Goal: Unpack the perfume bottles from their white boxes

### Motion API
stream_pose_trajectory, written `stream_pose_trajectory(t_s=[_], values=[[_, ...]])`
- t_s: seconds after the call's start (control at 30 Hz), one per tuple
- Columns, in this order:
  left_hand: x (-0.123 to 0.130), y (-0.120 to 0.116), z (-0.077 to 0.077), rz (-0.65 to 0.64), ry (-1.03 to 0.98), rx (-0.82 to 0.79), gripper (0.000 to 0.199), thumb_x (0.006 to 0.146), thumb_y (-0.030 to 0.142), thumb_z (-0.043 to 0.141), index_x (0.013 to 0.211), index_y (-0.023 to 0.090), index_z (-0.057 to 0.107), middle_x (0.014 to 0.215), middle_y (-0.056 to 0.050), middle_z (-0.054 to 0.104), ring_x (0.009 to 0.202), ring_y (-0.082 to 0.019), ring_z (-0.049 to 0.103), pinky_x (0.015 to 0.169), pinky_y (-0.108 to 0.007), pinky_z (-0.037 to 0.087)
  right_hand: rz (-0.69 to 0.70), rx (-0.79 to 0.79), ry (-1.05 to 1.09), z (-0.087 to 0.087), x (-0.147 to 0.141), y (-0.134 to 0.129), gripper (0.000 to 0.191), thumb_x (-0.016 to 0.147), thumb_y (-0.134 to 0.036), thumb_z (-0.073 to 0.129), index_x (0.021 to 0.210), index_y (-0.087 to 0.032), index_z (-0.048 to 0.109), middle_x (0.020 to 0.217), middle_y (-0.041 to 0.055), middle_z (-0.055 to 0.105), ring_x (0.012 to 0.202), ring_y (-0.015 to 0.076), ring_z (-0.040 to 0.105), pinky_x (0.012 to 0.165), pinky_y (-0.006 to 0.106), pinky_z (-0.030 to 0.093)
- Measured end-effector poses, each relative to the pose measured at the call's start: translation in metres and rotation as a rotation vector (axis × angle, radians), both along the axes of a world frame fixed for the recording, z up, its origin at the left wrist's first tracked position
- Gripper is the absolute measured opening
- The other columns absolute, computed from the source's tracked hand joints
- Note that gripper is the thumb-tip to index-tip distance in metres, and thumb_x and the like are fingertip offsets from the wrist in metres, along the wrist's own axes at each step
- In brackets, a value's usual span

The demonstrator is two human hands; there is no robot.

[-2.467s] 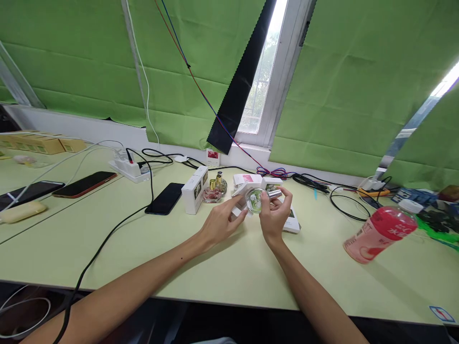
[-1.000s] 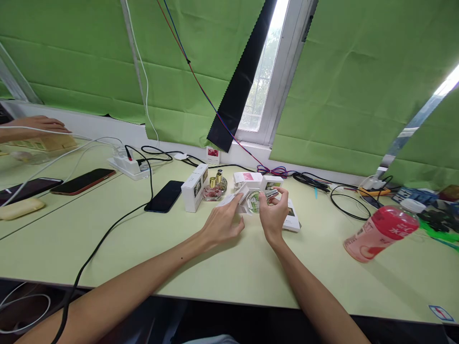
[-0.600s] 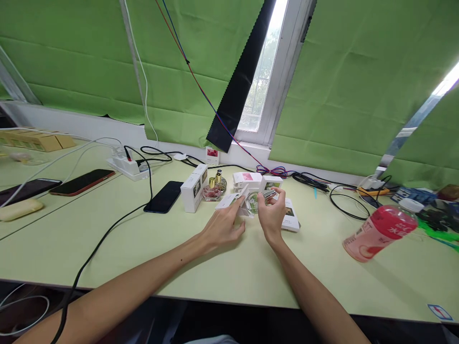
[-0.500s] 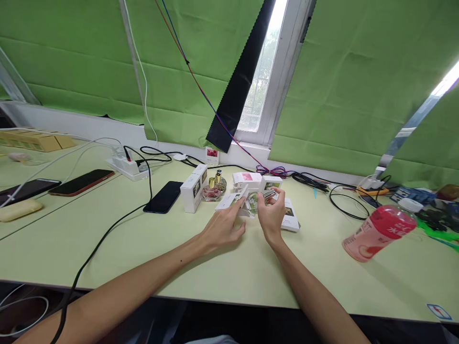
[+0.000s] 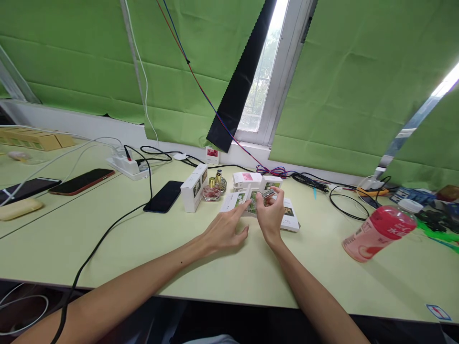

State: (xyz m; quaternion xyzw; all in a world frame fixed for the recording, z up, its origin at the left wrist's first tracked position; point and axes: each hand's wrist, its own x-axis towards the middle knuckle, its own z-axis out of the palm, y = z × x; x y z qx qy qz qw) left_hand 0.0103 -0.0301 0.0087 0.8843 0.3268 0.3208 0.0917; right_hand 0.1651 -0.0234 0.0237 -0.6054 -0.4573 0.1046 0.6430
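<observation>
Bottle of clear glass with a silver cylindrical cap [image 5: 253,204]: one, tilted, in the right hand [image 5: 271,213], near the middle of the pale yellow-green tabletop [image 5: 315,272]. Right-hand fingers curled, gripping the bottle about its cap end, thumb laid along it; glass body points toward the left hand [image 5: 224,230].

Left hand: low over the tabletop, index finger extended, its tip at the white card carton with a green-and-white flower picture [image 5: 231,201]; thumb apart from the index finger, the two pinching nothing. Whether the fingertip presses on the card cannot be told. Carton lies just left of the bottle, part of its card raised between the two.

Behind the hands: white box with a pink printed panel [image 5: 247,179]; beside it, white box with a small leafy picture [image 5: 271,183]. Flat white box with a dark picture [image 5: 289,220], partly hidden by the right hand.

To the left: pink-tinted glass bottle with a gold cap [image 5: 211,192], a darker glass bottle [image 5: 223,184] close behind it, tall white carton standing upright [image 5: 193,191], black smartphone [image 5: 164,197] lying flat.

Far right: clear plastic drink bottle with a pink-red label and white cap [image 5: 380,232], well apart from the hands.
</observation>
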Motion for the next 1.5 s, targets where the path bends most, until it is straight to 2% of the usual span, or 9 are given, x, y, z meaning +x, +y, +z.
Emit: stream_pose_trajectory(t_s=[0.23,0.47,0.9,1.03,1.17,1.3,1.4,1.5], values=[[-0.0002,0.0008,-0.0008,-0.022,-0.001,0.006,0.071,0.086,0.026,0.055,0.151,0.023,0.028,0.134,-0.01,0.062,0.083,-0.019,0.069,0.072,-0.032,0.054,0.006,0.006,-0.004,-0.0006,0.0,0.0001,0.043,0.083,-0.043,0.06,0.117,-0.02,0.05,0.073,-0.0008,0.068,0.06,0.0186,0.06,0.065,0.029,0.043],[-0.0004,0.0011,-0.0018,-0.023,-0.023,0.008,0.068,0.087,0.025,0.055,0.151,0.025,0.031,0.129,-0.009,0.064,0.08,-0.019,0.07,0.073,-0.032,0.055,-0.027,0.007,-0.028,0.0002,0.0,-0.0001,0.044,0.081,-0.043,0.061,0.117,-0.02,0.051,0.083,0.0035,0.07,0.074,0.0217,0.064,0.073,0.032,0.045],[-0.001,-0.0002,0.0002,-0.029,0.043,-0.013,0.068,0.087,0.027,0.055,0.151,0.023,0.031,0.133,-0.013,0.061,0.08,-0.02,0.07,0.072,-0.033,0.054,0.024,0.034,0.042,-0.0018,-0.0006,0.0004,0.044,0.083,-0.041,0.061,0.12,-0.02,0.049,0.086,0.0044,0.07,0.074,0.0214,0.065,0.072,0.032,0.047],[-0.0009,-0.0014,0.001,-0.034,0.053,-0.017,0.069,0.087,0.028,0.055,0.151,0.025,0.031,0.141,-0.014,0.056,0.079,-0.019,0.071,0.073,-0.033,0.055,0.026,0.017,0.051,-0.0013,-0.0003,0.0006,0.044,0.083,-0.04,0.061,0.12,-0.02,0.049,0.086,0.0046,0.07,0.073,0.0214,0.065,0.07,0.032,0.047],[-0.0011,-0.0019,0.0023,-0.052,0.042,-0.015,0.065,0.086,0.026,0.056,0.149,0.025,0.037,0.149,-0.016,0.048,0.079,-0.018,0.071,0.077,-0.034,0.056,0.03,0.007,0.045,-0.0007,0.0,0.0002,0.044,0.083,-0.039,0.062,0.12,-0.02,0.049,0.086,0.0047,0.071,0.077,0.0222,0.067,0.071,0.032,0.047],[-0.0018,-0.001,0.0028,-0.062,-0.034,0.008,0.05,0.086,0.024,0.057,0.136,0.025,0.053,0.146,-0.014,0.053,0.065,-0.012,0.068,0.074,-0.031,0.057,0.023,0.003,0.036,-0.0002,0.0,0.0002,0.043,0.082,-0.039,0.063,0.119,-0.021,0.049,0.084,0.0039,0.07,0.076,0.0224,0.067,0.069,0.031,0.047],[-0.002,0.0011,0.0012,-0.08,-0.123,0.049,0.029,0.088,0.022,0.055,0.115,0.022,0.065,0.142,-0.012,0.057,0.046,-0.005,0.057,0.064,-0.028,0.056,0.032,0.017,0.039,-0.0005,-0.0002,0.0009,0.044,0.082,-0.039,0.062,0.119,-0.02,0.049,0.084,0.0038,0.07,0.075,0.022,0.067,0.068,0.031,0.048],[-0.0016,0.0042,-0.0009,-0.096,-0.226,0.125,0.016,0.087,0.019,0.056,0.097,0.02,0.067,0.131,-0.009,0.066,0.041,-0.003,0.05,0.056,-0.025,0.054,0.042,0.028,0.049,-0.0015,-0.0003,0.0019,0.044,0.082,-0.04,0.061,0.119,-0.02,0.048,0.085,0.0045,0.07,0.072,0.0215,0.067,0.067,0.031,0.048]])
